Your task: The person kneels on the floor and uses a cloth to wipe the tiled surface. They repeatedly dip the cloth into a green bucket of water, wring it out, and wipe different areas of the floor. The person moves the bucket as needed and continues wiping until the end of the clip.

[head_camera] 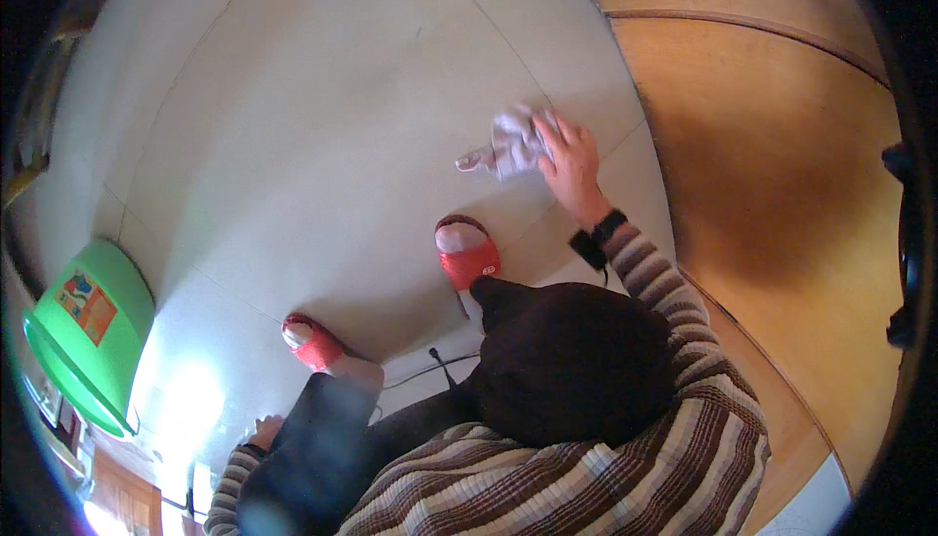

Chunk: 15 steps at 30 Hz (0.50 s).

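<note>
My right hand (574, 162) bears down on a crumpled pale cloth (517, 142) against the light tiled floor (315, 133). Its fingers lie over the cloth's right part, and a twisted end of the cloth trails to the left. A black band with a small dark device (588, 249) circles that wrist. At the lower left, my left hand (268, 431) shows beside my bent knee. The leg partly covers it, so its grip and fingers are unclear.
My feet, in red slippers (469, 261), stand on the floor. A wooden cabinet front (762, 169) rises along the right. A green plastic bucket (121, 316) with a sticker is at far left. A thin dark cable (425, 373) runs between my legs.
</note>
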{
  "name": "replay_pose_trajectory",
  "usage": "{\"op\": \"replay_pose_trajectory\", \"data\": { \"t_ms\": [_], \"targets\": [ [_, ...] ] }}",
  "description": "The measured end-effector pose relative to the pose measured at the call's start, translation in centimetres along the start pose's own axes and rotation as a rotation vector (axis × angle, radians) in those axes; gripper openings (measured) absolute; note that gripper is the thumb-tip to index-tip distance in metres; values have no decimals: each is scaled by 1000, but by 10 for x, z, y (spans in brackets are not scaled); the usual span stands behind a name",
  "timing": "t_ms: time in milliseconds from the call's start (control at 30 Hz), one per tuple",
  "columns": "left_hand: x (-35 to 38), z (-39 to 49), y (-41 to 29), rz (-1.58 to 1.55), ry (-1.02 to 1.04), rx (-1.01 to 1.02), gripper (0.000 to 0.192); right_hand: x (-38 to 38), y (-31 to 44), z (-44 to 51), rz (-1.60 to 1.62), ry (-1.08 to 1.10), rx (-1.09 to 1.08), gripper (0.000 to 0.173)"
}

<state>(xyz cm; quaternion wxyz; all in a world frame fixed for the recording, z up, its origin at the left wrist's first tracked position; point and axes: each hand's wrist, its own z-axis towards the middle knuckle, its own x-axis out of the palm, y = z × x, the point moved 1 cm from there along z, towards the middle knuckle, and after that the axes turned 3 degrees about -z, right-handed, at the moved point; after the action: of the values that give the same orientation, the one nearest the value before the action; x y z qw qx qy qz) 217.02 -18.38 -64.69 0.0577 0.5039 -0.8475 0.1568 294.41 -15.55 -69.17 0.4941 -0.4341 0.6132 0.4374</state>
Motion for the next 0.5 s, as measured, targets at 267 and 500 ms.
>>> {"op": "replay_pose_trajectory", "data": {
  "t_ms": [267, 500],
  "targets": [
    [-101, -17, -62, -407, -614, 120, 30, -11, -5, -21, 15, 20, -122, 64],
    [-199, -15, -115, -213, -828, 103, 27, -9, -15, 4, 2, 9, -80, 63]
  ]
}}
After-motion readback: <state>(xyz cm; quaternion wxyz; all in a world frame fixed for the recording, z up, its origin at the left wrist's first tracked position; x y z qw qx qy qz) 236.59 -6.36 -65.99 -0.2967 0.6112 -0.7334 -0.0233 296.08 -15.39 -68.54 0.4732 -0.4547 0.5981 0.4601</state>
